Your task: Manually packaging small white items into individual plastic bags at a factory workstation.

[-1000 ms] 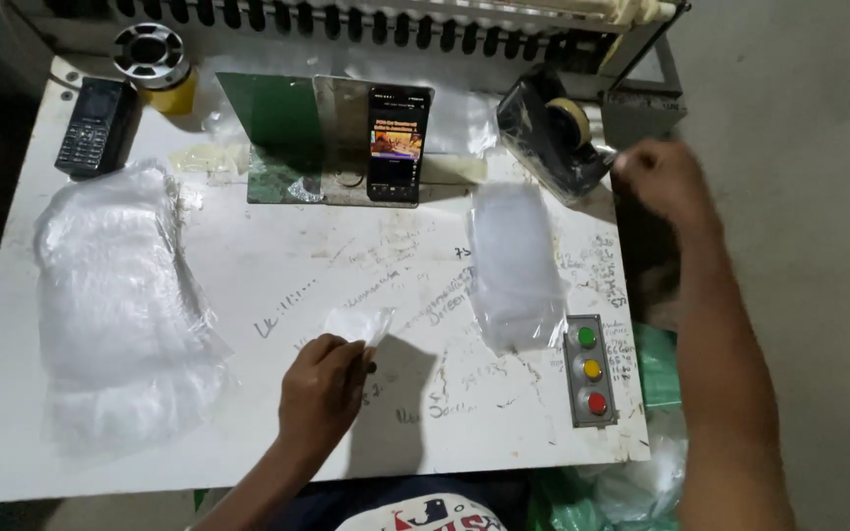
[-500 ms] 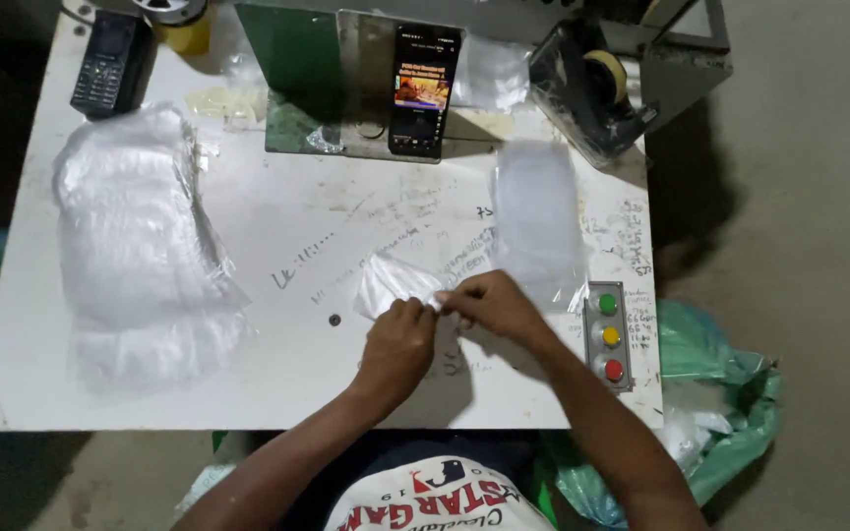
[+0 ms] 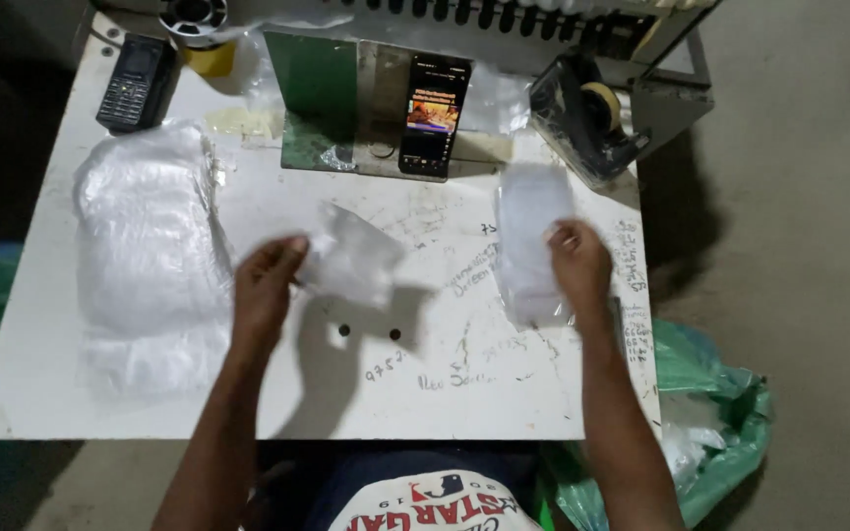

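Hands apart now, not together as a moment ago. Left hand (image 3: 266, 285) lifting a clear bag (image 3: 351, 258) off the white surface (image 3: 504, 393) — fingers pinching its edge. Right hand (image 3: 579, 264) over on the small bag pile (image 3: 528, 241) — fingers pressing down, fetching another, likely.

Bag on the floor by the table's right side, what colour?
Green, translucent plastic bag, beside the white table. Head view, the only one, shows it.
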